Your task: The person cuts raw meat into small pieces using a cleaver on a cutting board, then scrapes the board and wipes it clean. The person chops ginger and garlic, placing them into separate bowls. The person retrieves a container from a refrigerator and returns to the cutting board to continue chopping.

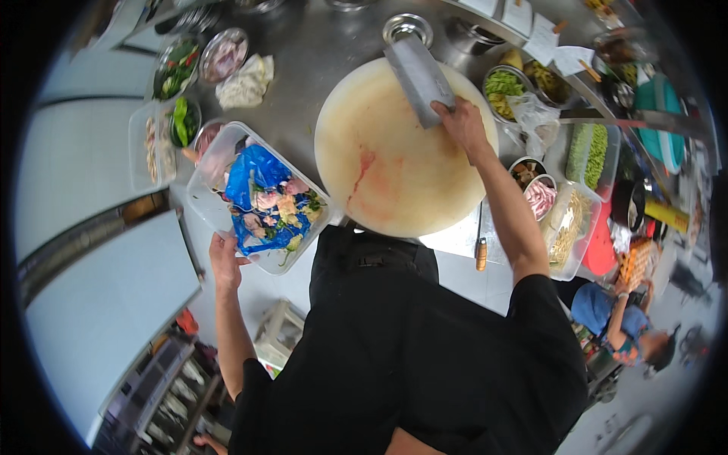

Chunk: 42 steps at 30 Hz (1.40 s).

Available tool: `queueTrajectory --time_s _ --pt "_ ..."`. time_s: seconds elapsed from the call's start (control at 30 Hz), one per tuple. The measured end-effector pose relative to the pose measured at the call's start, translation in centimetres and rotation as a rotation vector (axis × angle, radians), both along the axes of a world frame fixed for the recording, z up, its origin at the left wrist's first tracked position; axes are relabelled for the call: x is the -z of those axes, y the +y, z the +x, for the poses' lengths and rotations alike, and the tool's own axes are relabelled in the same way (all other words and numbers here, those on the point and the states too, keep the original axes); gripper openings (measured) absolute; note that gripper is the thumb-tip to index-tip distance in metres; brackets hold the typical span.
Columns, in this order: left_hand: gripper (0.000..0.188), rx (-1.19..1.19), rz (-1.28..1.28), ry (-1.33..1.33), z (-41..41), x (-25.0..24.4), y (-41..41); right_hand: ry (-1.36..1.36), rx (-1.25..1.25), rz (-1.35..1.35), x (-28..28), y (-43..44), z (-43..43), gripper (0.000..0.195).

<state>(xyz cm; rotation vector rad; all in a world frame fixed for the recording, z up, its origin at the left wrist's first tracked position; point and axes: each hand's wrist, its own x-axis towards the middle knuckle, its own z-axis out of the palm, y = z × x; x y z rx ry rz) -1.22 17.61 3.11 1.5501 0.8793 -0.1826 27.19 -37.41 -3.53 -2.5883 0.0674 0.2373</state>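
Observation:
My left hand [226, 259] grips the near left corner of a clear plastic tub [199, 190]. Inside the tub lie a blue plastic bag [259, 170] and scraps of vegetable and pale meat. In my right hand [467, 128] is a Chinese cleaver [418, 79], its broad blade over the far right part of a round chopping block [347, 136]. My thumb rests along the blade, and the handle is hidden by my hand. Red, wet streaks mark the block's pale top. The tub sits just left of the block.
A metal bowl [407, 29] stands beyond the block. A crumpled cloth [245, 82] and a bowl of meat [223, 55] lie at far left. On the right are a wooden-handled tool [481, 256], a bowl of sliced meat [540, 197] and tubs of shredded food. Another person [611, 313] is at right.

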Motion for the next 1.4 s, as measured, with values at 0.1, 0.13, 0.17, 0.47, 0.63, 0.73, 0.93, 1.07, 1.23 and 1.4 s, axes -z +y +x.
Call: queueTrajectory --time_s 0.1,0.13,0.17,0.47,0.63,0.73,0.93,1.07,1.23,1.4 --pt "0.031 -0.092 -0.024 0.037 -5.8 0.1 -3.2 -0.063 -0.205 0.133 2.3 1.6 -0.5 0.059" --pt "0.031 -0.163 -0.038 0.026 -6.9 -0.1 -4.9 -0.103 -0.271 0.205 2.8 2.0 -1.3 0.057" --pt "0.031 -0.186 -0.045 0.042 -8.7 0.3 -5.5 -0.06 -0.327 0.153 3.1 2.1 -1.9 0.058" --pt "0.04 -0.348 -0.026 0.105 -19.0 3.9 -11.4 -0.09 -0.383 -0.02 1.0 2.6 6.7 0.065" --pt "0.041 -0.353 -0.002 0.129 -23.0 10.3 -14.2 0.034 -0.439 -0.2 0.6 0.0 4.2 0.079" --pt "0.042 -0.398 -0.051 0.118 -21.6 12.4 -15.8 -0.144 -0.394 -0.126 4.5 -4.5 6.6 0.084" --pt "0.043 -0.452 -0.093 0.111 -21.1 14.2 -18.2 -0.176 -0.481 -0.143 4.0 2.7 -0.4 0.079" --pt "0.04 -0.519 -0.089 0.086 -21.1 13.7 -20.3 0.016 -0.551 -0.183 0.6 4.8 -0.6 0.074" --pt "0.032 -0.543 -0.06 0.089 -21.5 13.2 -21.9 -0.214 -0.587 -0.059 1.3 4.7 -3.0 0.064" --pt "0.022 -0.588 -0.065 0.069 -20.9 12.6 -22.9 0.051 -0.591 -0.041 0.8 4.8 -1.2 0.065"
